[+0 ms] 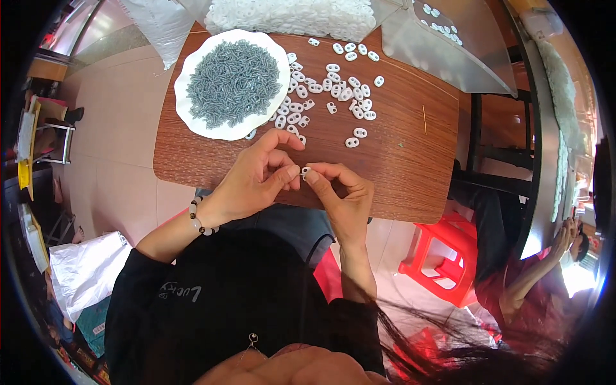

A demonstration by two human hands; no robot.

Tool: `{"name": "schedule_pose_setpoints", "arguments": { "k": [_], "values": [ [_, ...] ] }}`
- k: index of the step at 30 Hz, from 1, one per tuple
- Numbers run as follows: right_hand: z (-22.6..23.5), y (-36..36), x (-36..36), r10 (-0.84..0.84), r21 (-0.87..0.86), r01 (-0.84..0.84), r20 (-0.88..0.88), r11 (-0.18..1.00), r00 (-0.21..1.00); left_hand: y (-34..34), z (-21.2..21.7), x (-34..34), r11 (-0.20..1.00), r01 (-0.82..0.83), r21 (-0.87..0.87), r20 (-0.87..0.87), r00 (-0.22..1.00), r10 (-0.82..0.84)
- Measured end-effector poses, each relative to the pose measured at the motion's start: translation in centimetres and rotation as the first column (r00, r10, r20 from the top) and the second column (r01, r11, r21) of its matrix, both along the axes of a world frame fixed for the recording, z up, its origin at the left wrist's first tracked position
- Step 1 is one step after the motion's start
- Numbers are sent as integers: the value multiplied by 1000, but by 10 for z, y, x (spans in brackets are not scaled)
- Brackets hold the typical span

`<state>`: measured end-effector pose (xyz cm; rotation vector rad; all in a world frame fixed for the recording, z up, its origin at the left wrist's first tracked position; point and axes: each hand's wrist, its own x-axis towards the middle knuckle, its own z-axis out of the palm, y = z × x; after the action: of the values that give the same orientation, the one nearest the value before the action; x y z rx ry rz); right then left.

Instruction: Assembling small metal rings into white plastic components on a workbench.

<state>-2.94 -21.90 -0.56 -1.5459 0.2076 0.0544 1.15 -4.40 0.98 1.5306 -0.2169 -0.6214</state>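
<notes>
Over the table's near edge my two hands meet, fingertips almost touching. My right hand (pixel 346 191) pinches a small white oval plastic piece with two holes (pixel 306 171) between thumb and forefinger. My left hand (pixel 256 174) is closed at thumb and curled fingers right beside that piece, its forefinger raised and bent above; what its fingertips hold is too small to make out. Beyond my left hand stands a white scalloped plate (pixel 185 106) heaped with small grey-blue metal springs (pixel 232 82). Many similar white two-hole pieces (pixel 346 94) lie loose right of the plate.
The brown wooden table (pixel 398 160) carries a thin yellowish stick (pixel 424 119) at the right. Along its back is a container of white pieces (pixel 289 18), beside a metal tray (pixel 443 54). A red stool (pixel 443 256) and another person (pixel 532 282) are at the right.
</notes>
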Motion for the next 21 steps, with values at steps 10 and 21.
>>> {"name": "schedule_pose_setpoints", "arguments": {
  "k": [10, 21],
  "values": [
    [-1, -3, 2, -56, 138, 66, -74, 988, 996, 6, -2, 4, 995, -52, -83, -147, 988, 40],
    [6, -30, -8, -170, 138, 172, -28, 975, 985, 0, 8, 30, 836, -248, 489, 683, 705, -190]
  ]
}}
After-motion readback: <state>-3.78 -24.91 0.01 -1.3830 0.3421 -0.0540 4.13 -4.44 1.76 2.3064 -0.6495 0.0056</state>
